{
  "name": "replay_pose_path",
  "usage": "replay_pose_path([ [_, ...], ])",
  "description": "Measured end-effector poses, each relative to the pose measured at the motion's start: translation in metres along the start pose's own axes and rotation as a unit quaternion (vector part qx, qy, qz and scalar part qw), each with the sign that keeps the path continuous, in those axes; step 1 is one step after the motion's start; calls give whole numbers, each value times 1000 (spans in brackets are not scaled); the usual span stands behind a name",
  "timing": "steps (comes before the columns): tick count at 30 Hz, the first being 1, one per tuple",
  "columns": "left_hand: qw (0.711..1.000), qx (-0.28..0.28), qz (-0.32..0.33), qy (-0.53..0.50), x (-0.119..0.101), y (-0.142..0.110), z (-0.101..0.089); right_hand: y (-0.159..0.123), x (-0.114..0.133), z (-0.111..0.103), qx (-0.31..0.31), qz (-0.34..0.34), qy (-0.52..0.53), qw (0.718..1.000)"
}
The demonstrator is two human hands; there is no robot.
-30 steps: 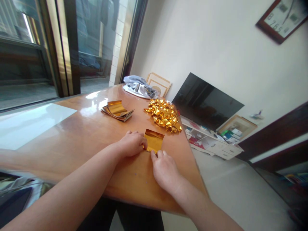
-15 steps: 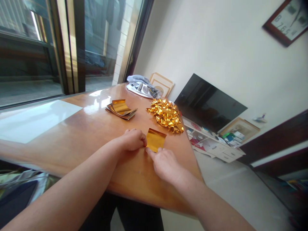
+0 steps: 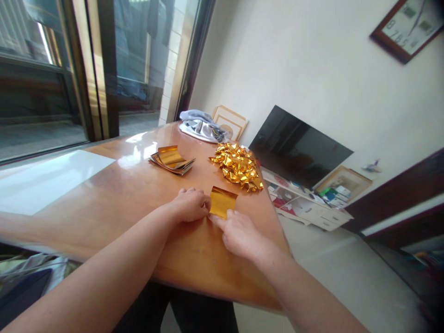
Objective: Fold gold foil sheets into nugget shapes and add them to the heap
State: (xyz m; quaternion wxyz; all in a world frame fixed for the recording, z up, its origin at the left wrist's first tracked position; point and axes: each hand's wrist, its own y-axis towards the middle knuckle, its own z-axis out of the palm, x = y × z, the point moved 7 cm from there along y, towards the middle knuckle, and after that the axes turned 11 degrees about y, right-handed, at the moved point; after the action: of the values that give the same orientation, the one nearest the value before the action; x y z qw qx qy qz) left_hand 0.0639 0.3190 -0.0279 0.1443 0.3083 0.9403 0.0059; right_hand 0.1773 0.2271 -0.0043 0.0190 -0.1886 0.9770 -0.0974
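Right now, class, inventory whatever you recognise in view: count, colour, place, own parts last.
Table: one, brown, centre
Gold sheet: one, gold, table's near end
Sheet stack: one, gold-topped, mid-table
Pile of pieces: uncounted, gold, table's right side
Pale panel: one, whitish, table's left
Cloth bundle: one, grey-blue, table's far end
Glass door: one, dark-framed, left
Wall: one, white, background
Television: one, black, before the wall
Cabinet: one, white, below the television
Frames: two, light brown, flanking the television
Clock: one, brown-framed, upper right
Left hand: one, bare, sheet's left edge
Right hand: one, bare, sheet's near edge
Legs: two, dark-clothed, below the table
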Motion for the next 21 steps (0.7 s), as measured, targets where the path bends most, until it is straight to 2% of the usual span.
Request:
replay_pose_path([
  [6,1000,0,1,18,2,0,1,-15,-15,4,-23,28,36,999],
  [13,1000,28,-6,10,7,2,4,-37,-36,7,-58,56,58,995],
  [21,1000,15,-2,16,9,4,5,-50,-57,5,-65,87,79,991],
])
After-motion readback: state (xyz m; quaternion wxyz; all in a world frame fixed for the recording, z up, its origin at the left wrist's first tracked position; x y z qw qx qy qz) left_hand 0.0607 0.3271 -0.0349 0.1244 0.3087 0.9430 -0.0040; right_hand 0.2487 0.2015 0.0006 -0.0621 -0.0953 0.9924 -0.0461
